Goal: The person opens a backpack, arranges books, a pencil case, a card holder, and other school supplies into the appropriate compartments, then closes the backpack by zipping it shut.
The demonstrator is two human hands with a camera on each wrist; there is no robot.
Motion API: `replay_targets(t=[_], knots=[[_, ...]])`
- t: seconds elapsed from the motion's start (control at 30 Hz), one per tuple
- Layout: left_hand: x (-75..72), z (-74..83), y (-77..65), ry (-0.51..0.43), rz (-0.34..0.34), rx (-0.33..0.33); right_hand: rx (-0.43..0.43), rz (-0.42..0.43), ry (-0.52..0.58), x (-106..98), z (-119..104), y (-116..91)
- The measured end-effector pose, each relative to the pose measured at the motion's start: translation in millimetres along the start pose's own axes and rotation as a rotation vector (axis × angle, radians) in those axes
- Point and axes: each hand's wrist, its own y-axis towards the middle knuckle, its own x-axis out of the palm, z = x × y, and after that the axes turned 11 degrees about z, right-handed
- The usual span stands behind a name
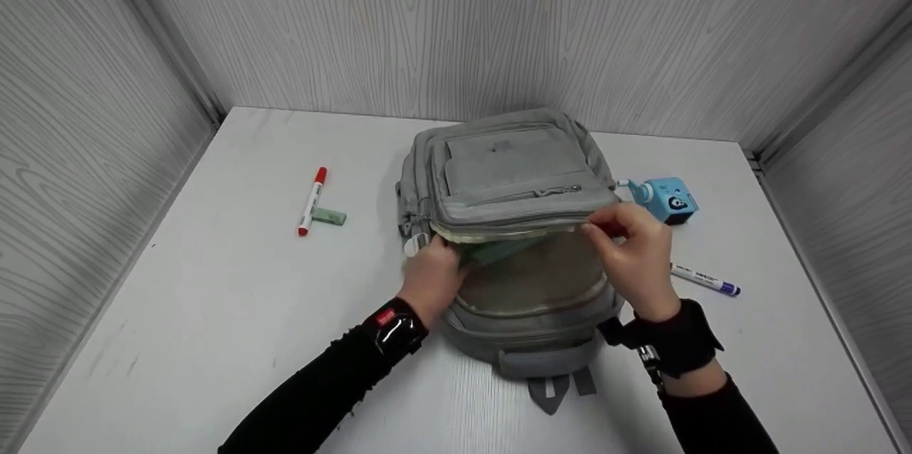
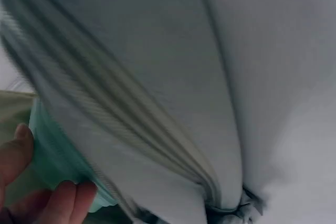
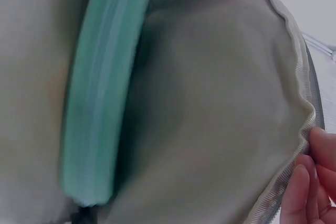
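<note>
A grey backpack (image 1: 513, 169) lies flat on the white table (image 1: 214, 297) with its main compartment unzipped, showing beige lining (image 3: 210, 103). My left hand (image 1: 445, 254) reaches into the left side of the opening. Its thumb and fingers (image 2: 68, 198) grip a flat teal item (image 1: 499, 251) that sits partly inside the bag. My right hand (image 1: 602, 229) pinches the upper zipper edge (image 3: 296, 145) of the opening on the right and holds it up. The teal item (image 3: 105, 87) lies lengthwise against the lining; its far end is hidden in the bag.
A red-capped marker (image 1: 312, 201) and a green eraser (image 1: 329, 217) lie left of the bag. A light blue sharpener (image 1: 662, 199) and a blue-capped marker (image 1: 705, 279) lie to its right. Grey panel walls close in the back and both sides.
</note>
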Motion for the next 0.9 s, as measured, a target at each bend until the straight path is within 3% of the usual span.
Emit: replay_targets(t=[0.17,0.23,0.3,0.43,0.53,0.6,0.73,0.9], knots=[[-7.0,-8.7,-5.3,-0.224,-0.166,-0.010,-0.002,-0.047,-0.002,-5.4,4.3,-12.4],[-12.0,-11.9,-9.1,-0.267,-0.187,0.013,0.002,-0.084,0.003,-8.7,6.6,-17.8],[-17.2,-14.6,-12.5,-0.255,-0.141,0.062,0.004,-0.146,0.007,-12.9,9.4,-22.8],[-26.0,-18.7,-14.1,-0.164,0.061,0.152,0.045,-0.302,0.063,-23.4,20.2,-27.6],[-27.5,-20.1,-11.0,-0.099,0.135,0.208,0.170,-0.381,0.126,-30.2,33.8,-23.2],[-25.5,-19.1,-8.1,-0.057,0.146,0.255,0.280,-0.370,0.127,-32.0,47.3,-16.0],[-20.0,-11.9,-3.3,-0.018,0.200,0.359,0.447,-0.300,-0.033,-30.3,88.7,3.3],[-16.8,-1.8,-2.4,-0.036,0.283,0.438,0.548,-0.307,-0.312,-32.2,152.2,14.1]])
